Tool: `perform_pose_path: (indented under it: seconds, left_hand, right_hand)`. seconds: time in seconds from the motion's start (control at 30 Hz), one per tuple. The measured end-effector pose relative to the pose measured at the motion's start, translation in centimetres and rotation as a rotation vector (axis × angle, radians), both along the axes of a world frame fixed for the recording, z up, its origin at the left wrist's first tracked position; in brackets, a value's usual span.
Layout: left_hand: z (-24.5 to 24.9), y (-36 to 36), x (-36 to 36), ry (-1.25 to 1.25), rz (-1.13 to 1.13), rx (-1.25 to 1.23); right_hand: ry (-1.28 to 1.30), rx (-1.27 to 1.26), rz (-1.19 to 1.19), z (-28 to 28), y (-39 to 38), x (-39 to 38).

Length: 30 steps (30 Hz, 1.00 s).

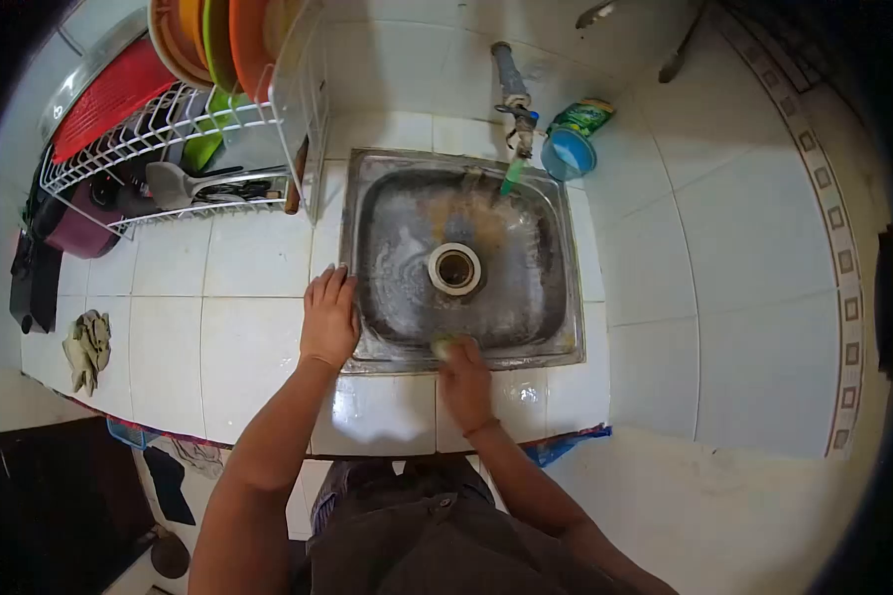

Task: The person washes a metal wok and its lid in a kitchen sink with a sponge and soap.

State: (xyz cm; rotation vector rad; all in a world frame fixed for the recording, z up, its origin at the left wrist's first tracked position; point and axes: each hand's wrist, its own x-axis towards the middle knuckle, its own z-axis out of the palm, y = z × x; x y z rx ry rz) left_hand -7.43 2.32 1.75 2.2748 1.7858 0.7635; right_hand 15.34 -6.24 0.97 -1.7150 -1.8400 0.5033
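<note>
A metal sink (566, 327) with whitish suds on its floor is set into the white tiled counter. A round drain fitting (454, 270) stands in its middle. My left hand (330, 315) lies flat on the counter and the sink's left rim, fingers stretched out. At the front rim my right hand (463, 382) is closed round a small yellowish-green sponge (449, 347), slightly blurred. Above the back of the sink is a tap (519, 119) with a green end piece.
A white dish rack (303, 119) with plates and utensils stands at the back left. A blue cup (569, 154) and a green packet (585, 116) sit behind the sink's right corner. A crumpled cloth (88, 350) lies at the far left. Tiled wall rises on the right.
</note>
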Motion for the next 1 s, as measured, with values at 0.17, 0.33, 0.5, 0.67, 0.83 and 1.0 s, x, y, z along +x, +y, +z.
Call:
perform_pose_path:
  seconds: [0.17,0.33,0.5,0.67,0.83,1.0]
  left_hand:
    - [-0.1,-0.1,-0.2,-0.003,-0.019,-0.006]
    - [-0.1,0.0,0.1,0.032,0.004,-0.006]
    - [-0.4,0.0,-0.1,0.019,-0.015,0.007]
    - [-0.2,0.0,0.1,0.026,-0.002,-0.005]
    - [0.0,0.0,0.3,0.023,0.006,-0.018]
    - [0.3,0.0,0.4,0.026,0.012,-0.023]
  right_hand:
    - [0.13,-0.007,0.117,0.8,0.1,-0.5]
    - [-0.212,0.198,-0.135,1.5,-0.2,14.0]
    - [-0.255,0.185,-0.256,1.9,3.8,16.6]
    - [-0.287,0.1,-0.163,1.9,-1.2,15.2]
    - [-0.333,0.212,-0.107,1.6,6.1,20.4]
    - [-0.434,0.218,-0.01,1.0,13.7,21.0]
